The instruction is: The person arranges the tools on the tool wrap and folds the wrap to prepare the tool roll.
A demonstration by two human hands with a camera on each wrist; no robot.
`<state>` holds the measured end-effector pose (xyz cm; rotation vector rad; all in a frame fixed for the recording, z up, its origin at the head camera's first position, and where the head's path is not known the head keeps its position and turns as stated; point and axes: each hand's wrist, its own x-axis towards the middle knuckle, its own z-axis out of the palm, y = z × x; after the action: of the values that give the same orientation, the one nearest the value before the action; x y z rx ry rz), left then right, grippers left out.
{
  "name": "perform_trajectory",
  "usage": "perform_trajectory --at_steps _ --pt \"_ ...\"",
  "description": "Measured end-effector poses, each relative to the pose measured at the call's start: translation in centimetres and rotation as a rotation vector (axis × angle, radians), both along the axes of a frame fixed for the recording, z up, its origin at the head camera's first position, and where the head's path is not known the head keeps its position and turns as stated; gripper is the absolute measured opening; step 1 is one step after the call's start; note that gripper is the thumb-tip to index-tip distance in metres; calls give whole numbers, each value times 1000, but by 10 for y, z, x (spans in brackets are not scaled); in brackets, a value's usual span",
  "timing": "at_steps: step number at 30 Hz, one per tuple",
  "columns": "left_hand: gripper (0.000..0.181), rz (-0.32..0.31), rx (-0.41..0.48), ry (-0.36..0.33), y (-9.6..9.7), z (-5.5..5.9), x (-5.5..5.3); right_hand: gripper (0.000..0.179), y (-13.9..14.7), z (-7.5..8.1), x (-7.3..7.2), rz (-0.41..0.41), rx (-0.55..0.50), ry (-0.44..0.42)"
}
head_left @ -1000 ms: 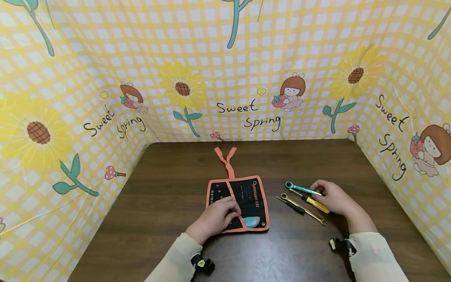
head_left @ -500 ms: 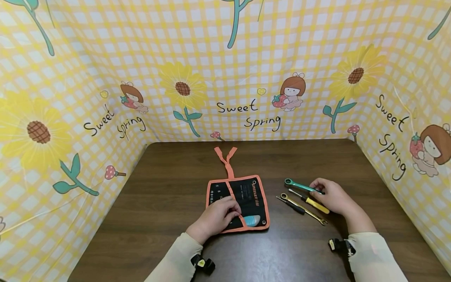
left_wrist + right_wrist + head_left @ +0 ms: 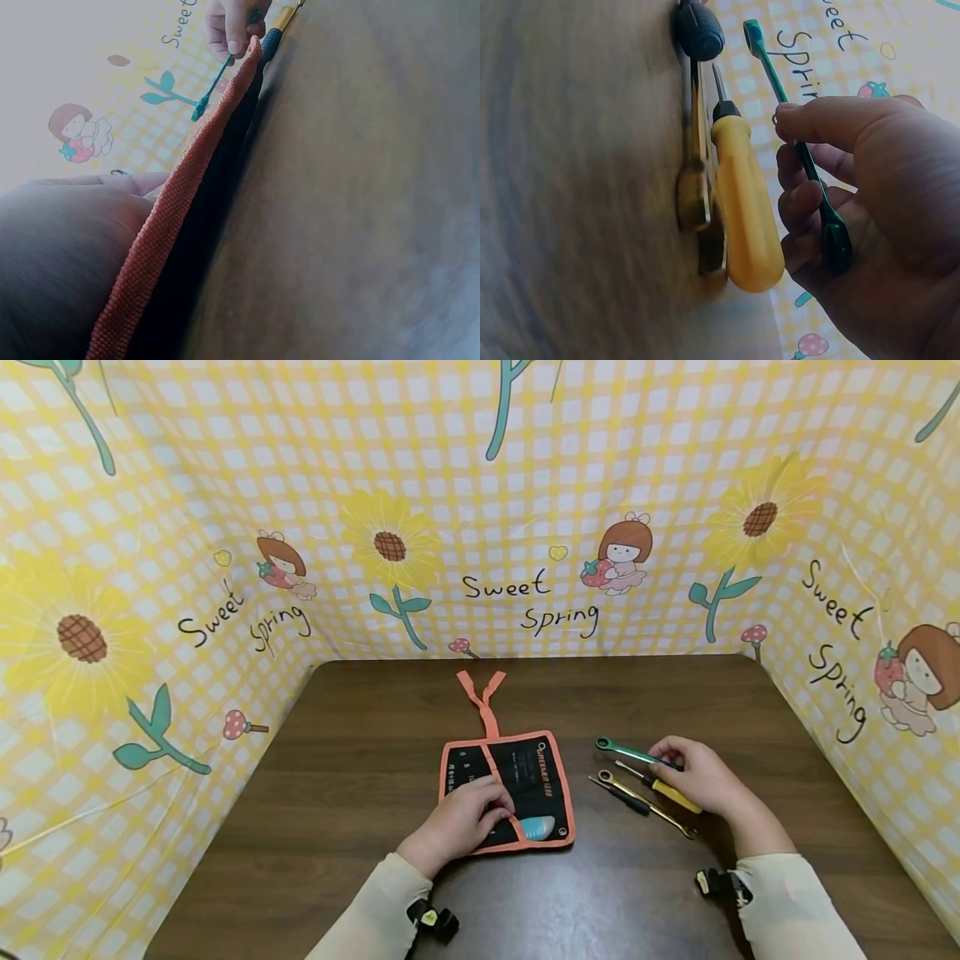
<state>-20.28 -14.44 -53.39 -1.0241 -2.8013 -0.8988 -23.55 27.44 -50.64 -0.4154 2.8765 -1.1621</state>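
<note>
My left hand [image 3: 465,822] lies over a flat black tool pouch [image 3: 525,772] with orange trim, its thumb and forefinger pinching the trim of a pocket. A light-blue item [image 3: 537,828] sits partly inside that pocket; the rest of it is hidden. In the right wrist view my right hand [image 3: 900,180] holds a green ratchet wrench [image 3: 810,165] between thumb and fingers, raised off the table. Just below it lies a screwdriver with a yellow handle [image 3: 748,210]. Beside that are a gold ratchet wrench [image 3: 652,808] and a black-handled screwdriver [image 3: 632,804].
From the pouch's far edge, orange tie straps [image 3: 487,710] stretch out over the brown wooden table [image 3: 360,710]. A yellow checked cloth [image 3: 480,510] with printed flowers and figures walls in the back and both sides.
My right hand has drawn the green wrench slightly left and away from the other tools, lifting it off the yellow screwdriver. The left hand stays at the pouch.
</note>
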Motion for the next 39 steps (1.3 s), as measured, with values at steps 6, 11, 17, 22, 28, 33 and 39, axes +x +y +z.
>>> perform_trajectory --at_steps 6,11,17,22,28,33,39 --pt "12 2 5 0 0 -1 -1 11 -5 -1 1 18 5 20" --pt "12 0 11 6 0 -3 -1 10 -11 0 2 35 -15 21" --pt "12 2 17 13 0 -2 -2 10 -19 2 0 60 -69 12" --pt "12 6 20 -5 1 1 -1 9 -27 5 1 91 -78 11" --pt "12 9 27 -19 1 1 -1 8 -33 6 1 124 -80 -3" --pt "13 12 28 -23 1 0 -1 8 -38 7 1 142 -78 -14" --pt "12 9 32 -17 1 -1 -2 7 -46 10 1 171 -72 -6"
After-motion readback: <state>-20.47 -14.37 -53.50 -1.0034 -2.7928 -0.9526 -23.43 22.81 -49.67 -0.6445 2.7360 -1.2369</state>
